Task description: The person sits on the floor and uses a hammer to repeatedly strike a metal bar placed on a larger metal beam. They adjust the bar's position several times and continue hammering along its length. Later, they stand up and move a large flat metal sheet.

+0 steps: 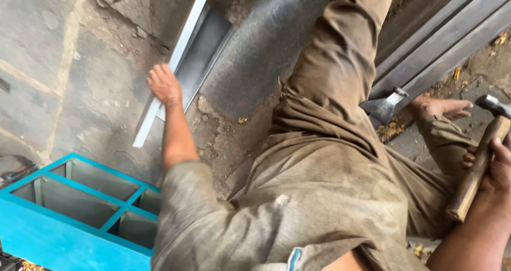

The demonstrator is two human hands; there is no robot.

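Gripping a wooden-handled hammer point(479, 159), the right hand point(497, 167) holds it; the left hand point(164, 85) lies open on a metal sheet strip point(183, 53).

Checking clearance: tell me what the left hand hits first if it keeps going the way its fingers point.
Probably the bent metal sheet: the left hand already rests at its pale edge, fingers pointing up-frame across it. Depth is unclear.

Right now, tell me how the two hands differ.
The left hand rests open on the bent metal sheet; the right hand is closed around a wooden hammer handle. The left reaches far forward; the right stays close by. Both are bare.
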